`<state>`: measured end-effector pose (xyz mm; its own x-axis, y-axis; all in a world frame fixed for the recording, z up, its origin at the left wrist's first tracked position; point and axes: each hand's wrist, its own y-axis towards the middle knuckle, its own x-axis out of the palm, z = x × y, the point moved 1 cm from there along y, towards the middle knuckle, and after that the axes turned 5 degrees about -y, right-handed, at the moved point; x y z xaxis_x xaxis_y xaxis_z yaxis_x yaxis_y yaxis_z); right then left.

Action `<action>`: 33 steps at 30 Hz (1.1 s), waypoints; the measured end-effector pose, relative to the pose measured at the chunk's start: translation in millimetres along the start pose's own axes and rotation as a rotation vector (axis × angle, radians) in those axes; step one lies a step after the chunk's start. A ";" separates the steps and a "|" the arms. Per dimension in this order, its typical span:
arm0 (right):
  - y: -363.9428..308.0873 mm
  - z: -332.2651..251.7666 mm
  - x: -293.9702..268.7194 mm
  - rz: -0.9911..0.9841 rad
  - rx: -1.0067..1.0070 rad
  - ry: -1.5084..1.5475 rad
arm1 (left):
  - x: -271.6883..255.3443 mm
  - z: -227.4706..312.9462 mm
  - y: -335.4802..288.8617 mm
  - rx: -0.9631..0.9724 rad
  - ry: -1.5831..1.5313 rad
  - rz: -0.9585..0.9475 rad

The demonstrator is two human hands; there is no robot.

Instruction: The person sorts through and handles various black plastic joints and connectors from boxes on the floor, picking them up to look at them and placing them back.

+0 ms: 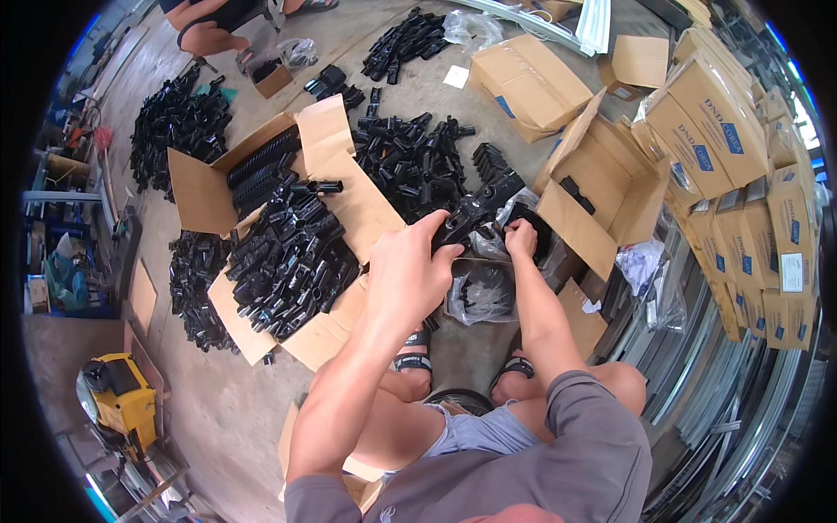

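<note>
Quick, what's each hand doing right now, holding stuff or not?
Left hand: closed, holding a black part between its fingers.
Right hand: fingers curled; can't tell whether it holds anything.

A black part point(475, 209) is gripped by the left hand point(411, 266) – the right hand point(521, 238) is held near a clear plastic bag point(462, 305). More black pieces point(292, 253) are heaped in an open carton point(199, 187).

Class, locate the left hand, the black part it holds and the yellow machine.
Left hand point(403, 268), head view: back of hand.
Black part point(478, 209), head view: mid-body.
Yellow machine point(131, 406), head view: yellow casing.
</note>
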<state>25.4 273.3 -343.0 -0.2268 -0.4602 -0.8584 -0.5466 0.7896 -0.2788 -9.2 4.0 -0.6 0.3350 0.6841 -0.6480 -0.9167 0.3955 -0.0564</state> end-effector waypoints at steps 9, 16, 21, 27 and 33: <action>-33.9 -11.5 -30.5 0.336 -0.061 0.430 | 3.1 -4.4 5.6 0.031 0.018 0.012; -182.2 -128.5 -174.9 0.423 -0.557 0.980 | 11.2 -10.3 10.8 0.116 0.106 0.027; -204.1 -170.1 -244.1 0.257 -1.155 0.498 | 5.2 -4.3 3.1 0.149 0.155 0.039; -198.0 -181.3 -254.2 0.391 -1.292 0.162 | 11.8 -1.5 0.9 0.274 0.128 0.038; -209.4 -179.7 -254.5 0.385 -1.312 0.064 | 16.7 -2.5 -3.9 0.314 0.103 0.042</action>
<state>52.8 152.1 11.3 -0.5540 -0.3471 -0.7567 -0.7883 -0.0736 0.6109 -0.6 12.3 -13.0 0.2600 0.6448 -0.7188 -0.8123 0.5485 0.1982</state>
